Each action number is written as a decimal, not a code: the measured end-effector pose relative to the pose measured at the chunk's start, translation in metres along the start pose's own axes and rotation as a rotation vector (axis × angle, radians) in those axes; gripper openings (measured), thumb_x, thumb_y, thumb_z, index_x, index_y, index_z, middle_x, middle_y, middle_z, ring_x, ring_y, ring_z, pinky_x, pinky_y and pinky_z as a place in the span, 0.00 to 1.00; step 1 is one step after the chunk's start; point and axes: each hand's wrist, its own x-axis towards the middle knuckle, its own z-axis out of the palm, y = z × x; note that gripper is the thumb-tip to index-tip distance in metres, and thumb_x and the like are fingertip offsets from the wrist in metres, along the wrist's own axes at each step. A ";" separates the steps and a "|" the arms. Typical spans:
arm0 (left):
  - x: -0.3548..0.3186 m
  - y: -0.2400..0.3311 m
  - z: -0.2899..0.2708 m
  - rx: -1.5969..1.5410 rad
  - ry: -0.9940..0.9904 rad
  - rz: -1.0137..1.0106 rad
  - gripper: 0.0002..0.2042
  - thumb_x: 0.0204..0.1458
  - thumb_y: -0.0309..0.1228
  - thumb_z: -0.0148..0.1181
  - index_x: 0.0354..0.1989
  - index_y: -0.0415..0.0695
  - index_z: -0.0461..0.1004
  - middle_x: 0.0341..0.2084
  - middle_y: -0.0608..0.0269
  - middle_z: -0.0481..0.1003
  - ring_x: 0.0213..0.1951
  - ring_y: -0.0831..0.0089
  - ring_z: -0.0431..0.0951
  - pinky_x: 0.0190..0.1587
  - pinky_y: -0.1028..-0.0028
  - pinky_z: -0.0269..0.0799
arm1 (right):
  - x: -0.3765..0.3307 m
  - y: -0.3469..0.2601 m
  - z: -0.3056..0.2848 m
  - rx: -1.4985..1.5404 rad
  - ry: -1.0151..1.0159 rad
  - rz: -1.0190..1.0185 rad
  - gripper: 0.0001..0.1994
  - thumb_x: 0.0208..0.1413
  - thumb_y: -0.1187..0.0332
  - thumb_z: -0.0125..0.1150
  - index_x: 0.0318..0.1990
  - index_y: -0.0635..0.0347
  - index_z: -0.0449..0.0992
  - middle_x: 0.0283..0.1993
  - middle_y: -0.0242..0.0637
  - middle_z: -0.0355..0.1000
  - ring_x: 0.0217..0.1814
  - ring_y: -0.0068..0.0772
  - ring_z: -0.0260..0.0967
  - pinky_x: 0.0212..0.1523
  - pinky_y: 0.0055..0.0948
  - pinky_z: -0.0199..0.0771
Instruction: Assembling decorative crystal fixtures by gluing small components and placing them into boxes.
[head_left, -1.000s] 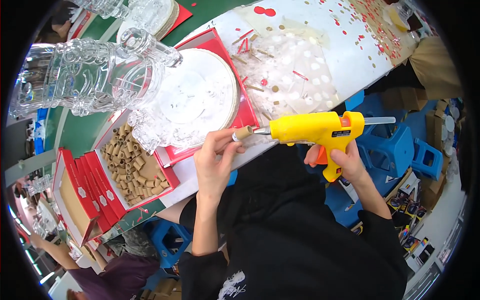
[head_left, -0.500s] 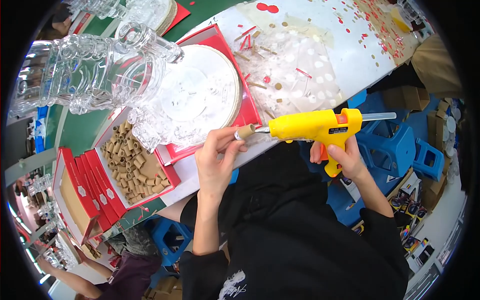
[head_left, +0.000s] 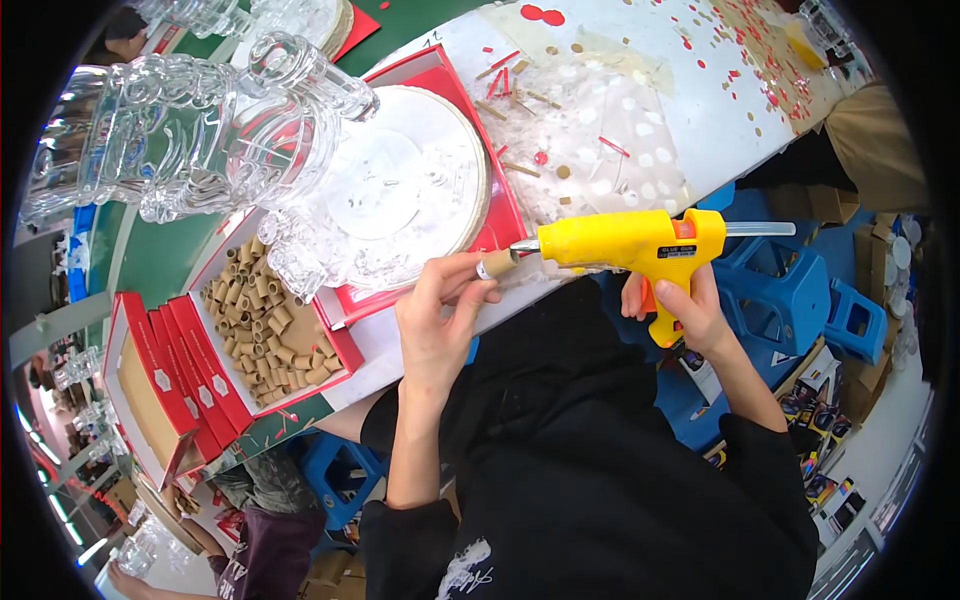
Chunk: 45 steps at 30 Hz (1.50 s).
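Note:
My left hand (head_left: 437,322) pinches a short brown cardboard tube (head_left: 496,263) at the table's near edge. My right hand (head_left: 678,302) grips the handle of a yellow glue gun (head_left: 628,243), held level, its metal nozzle at the open end of the tube. A clear glue stick pokes out of the gun's back. Just beyond the tube lies a round white disc (head_left: 400,198) on a red tray (head_left: 500,215).
A red-rimmed box of several cardboard tubes (head_left: 262,325) sits left of my hand, with stacked red boxes (head_left: 165,375) beside it. A large clear glass figure (head_left: 195,130) stands at the back left. Blue plastic stools (head_left: 800,290) are on the right. Another person (head_left: 265,535) is below left.
Both hands and the glue gun have shifted slightly lower and toward me. The gun's nozzle stays at the tube's end.

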 end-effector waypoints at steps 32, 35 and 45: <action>0.000 0.002 0.004 -0.037 0.061 -0.050 0.10 0.50 0.16 0.58 0.41 0.33 0.70 0.29 0.54 0.79 0.28 0.73 0.81 0.31 0.80 0.74 | -0.011 -0.004 0.001 -0.012 -0.042 -0.080 0.19 0.54 0.69 0.52 0.53 0.62 0.61 0.30 0.37 0.70 0.29 0.21 0.70 0.32 0.19 0.71; -0.001 0.002 0.004 0.009 0.043 -0.028 0.10 0.53 0.18 0.57 0.43 0.35 0.68 0.30 0.57 0.78 0.27 0.78 0.78 0.26 0.84 0.70 | -0.013 -0.004 0.005 -0.043 -0.027 -0.067 0.20 0.54 0.67 0.52 0.54 0.60 0.60 0.29 0.36 0.69 0.29 0.22 0.68 0.33 0.20 0.71; -0.005 -0.001 0.010 -0.020 0.041 0.026 0.09 0.56 0.22 0.54 0.44 0.35 0.66 0.34 0.56 0.78 0.29 0.76 0.80 0.24 0.85 0.68 | -0.014 -0.007 -0.009 -0.244 -0.053 -0.080 0.22 0.53 0.66 0.54 0.54 0.61 0.60 0.29 0.35 0.70 0.29 0.22 0.68 0.35 0.20 0.70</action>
